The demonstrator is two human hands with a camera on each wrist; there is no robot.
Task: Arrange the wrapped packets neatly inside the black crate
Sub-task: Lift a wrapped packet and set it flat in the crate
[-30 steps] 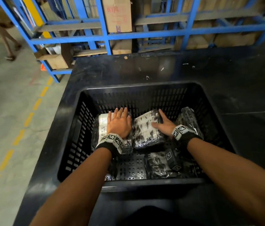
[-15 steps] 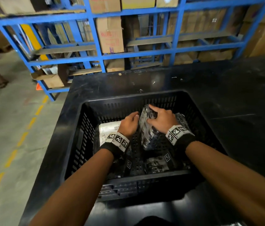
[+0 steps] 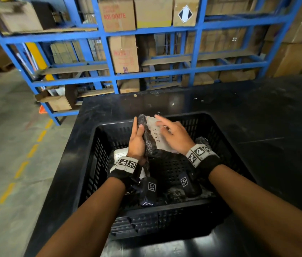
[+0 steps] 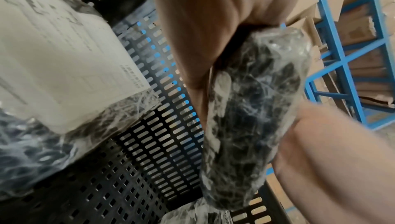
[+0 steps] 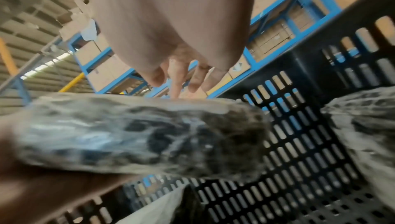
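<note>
crate [image 3: 226,138] centre floor bare — packets [image 3: 120,154] at left, right [image 3: 201,140], near wall

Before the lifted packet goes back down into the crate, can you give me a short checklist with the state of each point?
1. Packet held: ok. The left hand grips the lifted packet along its left edge.
2. Second hand helping: ok. The right hand rests open on its white label.
3. Bare crate floor below the packet: ok, perforated floor shows there.
4. Labelled packet at the left lying flat: ok.
5. Packet at right lying flat: cannot tell, mostly hidden by the wrist.
6. Packets at the near wall tidy: cannot tell, wrist cameras cover them.
</note>
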